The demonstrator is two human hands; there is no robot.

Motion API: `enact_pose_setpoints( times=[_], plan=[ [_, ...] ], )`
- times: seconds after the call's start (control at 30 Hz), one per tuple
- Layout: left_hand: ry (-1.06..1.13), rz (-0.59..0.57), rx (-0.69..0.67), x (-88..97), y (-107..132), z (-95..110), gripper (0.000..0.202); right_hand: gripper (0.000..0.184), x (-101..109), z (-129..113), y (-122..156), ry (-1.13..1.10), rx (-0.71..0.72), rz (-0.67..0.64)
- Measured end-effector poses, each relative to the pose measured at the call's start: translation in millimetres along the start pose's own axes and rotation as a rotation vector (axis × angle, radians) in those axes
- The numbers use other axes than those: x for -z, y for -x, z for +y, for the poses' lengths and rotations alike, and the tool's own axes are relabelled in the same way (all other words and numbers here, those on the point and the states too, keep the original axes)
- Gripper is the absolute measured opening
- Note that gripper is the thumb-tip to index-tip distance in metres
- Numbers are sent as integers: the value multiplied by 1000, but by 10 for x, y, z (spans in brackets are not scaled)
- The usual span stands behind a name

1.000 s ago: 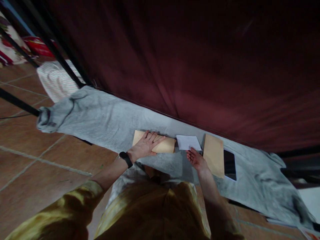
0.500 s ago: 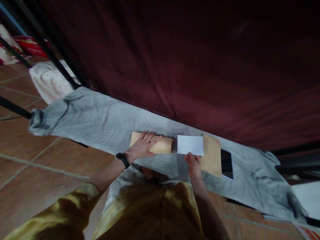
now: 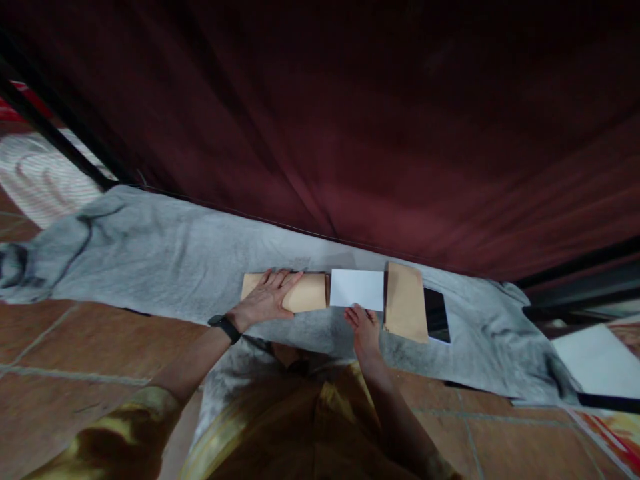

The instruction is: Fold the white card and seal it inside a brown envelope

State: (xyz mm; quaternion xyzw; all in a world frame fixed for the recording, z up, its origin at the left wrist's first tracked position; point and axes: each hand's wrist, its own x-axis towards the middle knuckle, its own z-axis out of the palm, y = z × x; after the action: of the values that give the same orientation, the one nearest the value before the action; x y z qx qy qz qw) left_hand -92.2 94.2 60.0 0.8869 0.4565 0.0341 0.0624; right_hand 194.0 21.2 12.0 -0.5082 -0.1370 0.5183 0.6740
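My left hand (image 3: 264,299) lies flat, fingers spread, on a brown envelope (image 3: 305,293) that rests on a grey cloth (image 3: 165,260). A black band circles that wrist. Just to the right, a white sheet of paper (image 3: 357,289) sits between this envelope and a second brown envelope (image 3: 405,301). My right hand (image 3: 365,323) touches the near edge of the white paper, its fingers together at the edge; the grip itself is hidden.
A dark phone (image 3: 436,315) lies beside the second envelope. A dark red curtain (image 3: 350,120) hangs behind the cloth. Black metal bars (image 3: 45,127) and a striped fabric (image 3: 35,177) are at the far left. White paper (image 3: 595,360) lies on the tiled floor (image 3: 75,360) at right.
The white paper has gone from tilted to square and now lies between the two envelopes. My right hand followed it. My left hand stayed pressed on the envelope. The view swung right.
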Motion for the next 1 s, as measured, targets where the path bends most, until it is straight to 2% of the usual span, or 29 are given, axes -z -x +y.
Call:
enact_pose_setpoints(
  times=[0.17, 0.4, 0.6, 0.77, 1.0],
  plan=[
    [19, 28, 7, -13, 2, 7, 113, 30, -110, 9, -29, 0, 26, -17],
    [47, 52, 11, -15, 12, 18, 113, 25, -54, 72, 54, 249, -17, -35],
    [43, 73, -4, -38, 12, 6, 113, 26, -15, -44, 10, 405, -28, -21],
    [52, 89, 2, -66, 11, -2, 115, 27, -32, -137, -64, 554, -19, -82],
    [72, 71, 65, -93, 11, -6, 117, 26, 11, -272, -182, 860, 112, -142]
  ],
)
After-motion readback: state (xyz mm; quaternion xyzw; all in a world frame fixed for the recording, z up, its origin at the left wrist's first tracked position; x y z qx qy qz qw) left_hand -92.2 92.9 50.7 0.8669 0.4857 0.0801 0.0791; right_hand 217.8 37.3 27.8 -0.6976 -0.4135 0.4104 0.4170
